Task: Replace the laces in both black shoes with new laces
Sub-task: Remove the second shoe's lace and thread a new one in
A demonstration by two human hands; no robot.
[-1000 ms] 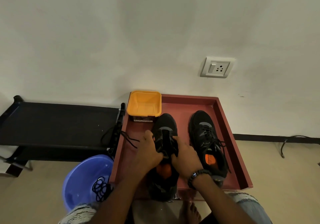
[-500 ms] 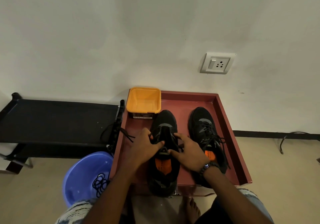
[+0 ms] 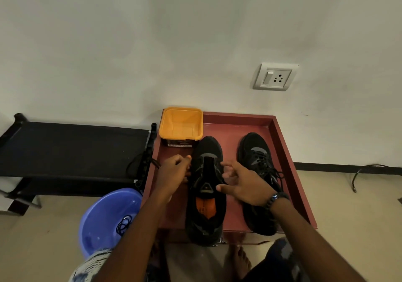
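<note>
Two black shoes stand toes-away on a red tray (image 3: 282, 151). The left shoe (image 3: 206, 223) shows an orange insole and no lacing that I can make out. The right shoe (image 3: 254, 151) is laced in black. My left hand (image 3: 174, 170) sits at the left shoe's left side, fingers curled, thumb and forefinger pinched together. A loose black lace (image 3: 155, 163) runs from the tray's left edge in under that hand. My right hand (image 3: 243, 183) hovers between the shoes with fingers spread, holding nothing.
An orange tub (image 3: 180, 125) stands at the tray's far left corner. Left of the tray is a black cot (image 3: 71, 151), and below it a blue basin (image 3: 104, 212) with a coiled black lace (image 3: 123, 225). A wall socket (image 3: 274, 77) is on the wall. My bare foot (image 3: 239, 260) is near the tray's front.
Both hands have come off the left shoe's tongue and moved apart. The right hand has spread its fingers; the left has shifted to the shoe's left side.
</note>
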